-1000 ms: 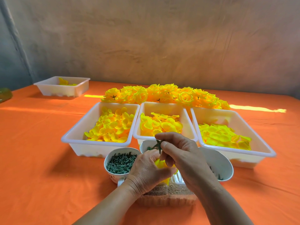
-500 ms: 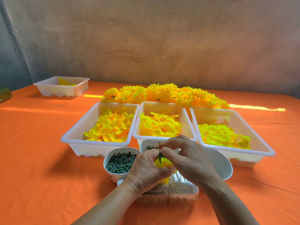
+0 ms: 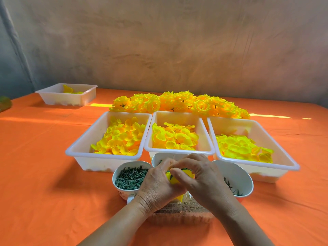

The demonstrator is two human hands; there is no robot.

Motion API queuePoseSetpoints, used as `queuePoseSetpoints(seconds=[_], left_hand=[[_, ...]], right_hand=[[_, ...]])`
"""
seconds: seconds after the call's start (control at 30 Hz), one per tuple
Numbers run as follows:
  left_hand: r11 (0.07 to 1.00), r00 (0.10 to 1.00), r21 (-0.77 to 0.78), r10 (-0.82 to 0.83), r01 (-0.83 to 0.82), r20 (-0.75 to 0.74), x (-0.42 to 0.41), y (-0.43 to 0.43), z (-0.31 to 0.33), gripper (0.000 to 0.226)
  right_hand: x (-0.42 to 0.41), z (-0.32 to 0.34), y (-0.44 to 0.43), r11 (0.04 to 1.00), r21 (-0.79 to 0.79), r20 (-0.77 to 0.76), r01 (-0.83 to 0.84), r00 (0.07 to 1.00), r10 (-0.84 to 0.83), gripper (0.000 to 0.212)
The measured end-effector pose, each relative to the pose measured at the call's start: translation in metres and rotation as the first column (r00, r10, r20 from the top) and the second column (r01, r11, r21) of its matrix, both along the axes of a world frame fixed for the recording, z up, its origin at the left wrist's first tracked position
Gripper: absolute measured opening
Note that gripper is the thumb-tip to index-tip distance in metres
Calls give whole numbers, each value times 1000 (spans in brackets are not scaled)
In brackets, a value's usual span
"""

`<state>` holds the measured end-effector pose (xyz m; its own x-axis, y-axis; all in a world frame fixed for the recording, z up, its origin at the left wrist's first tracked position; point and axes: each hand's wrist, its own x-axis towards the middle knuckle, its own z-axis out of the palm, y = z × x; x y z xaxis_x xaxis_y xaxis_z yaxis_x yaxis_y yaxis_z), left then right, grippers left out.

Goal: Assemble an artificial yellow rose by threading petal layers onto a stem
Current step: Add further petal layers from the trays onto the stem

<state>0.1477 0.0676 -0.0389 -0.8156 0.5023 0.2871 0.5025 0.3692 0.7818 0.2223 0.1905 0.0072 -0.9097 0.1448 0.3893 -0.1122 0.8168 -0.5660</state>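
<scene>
Bright soft daylight, warm cast off orange cloth [image 3: 35, 174]. Two thin sun strips [image 3: 99, 105] at its far edge. Soft shadows fall left of trays [image 3: 99, 164] and cup [image 3: 122, 192]. Petals [image 3: 122, 137] oversaturated. Left hand [image 3: 158, 185], right hand [image 3: 200, 178] sharp. Wide-angle bends wall corner [image 3: 16, 41] at left frame edge.

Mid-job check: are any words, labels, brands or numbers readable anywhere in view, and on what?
No readable text anywhere.
Cup of green pegs: small dark marks low on its side, too small and blurred to read.
White bins and orange cloth: no print visible.
</scene>
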Motion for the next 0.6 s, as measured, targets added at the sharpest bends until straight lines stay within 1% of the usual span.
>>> queuePoseSetpoints(seconds=[0.1,0.2,0.33,0.47,0.5,0.6], left_hand=[[1000,1000,3,-13,13,0,-1,0,-1,32],[1000,1000,11,-17,17,-2,-1,0,-1,37],[999,1000,36,-24,25,-16,-1,0,-2,38],[998,999,51,-39,40,-8,-1,-1,-4,37],[998,999,51,-45,45,-11,-1,-1,-4,38],[999,999,21,-36,37,-22,-2,-1,-3,51]], right_hand=[[-2,0,0,999,32,-12,-10,1000,11,12],[0,-4,-1,999,43,-12,-17,1000,17,14],[2,-7,-1,1000,-23,-6,-7,1000,7,17],[-1,-5,-1,999,26,93,-23,995,20,22],[0,-4,-1,999,5,104,-32,994,31,24],[3,-1,1,988,-138,86,-71,993,84,31]])
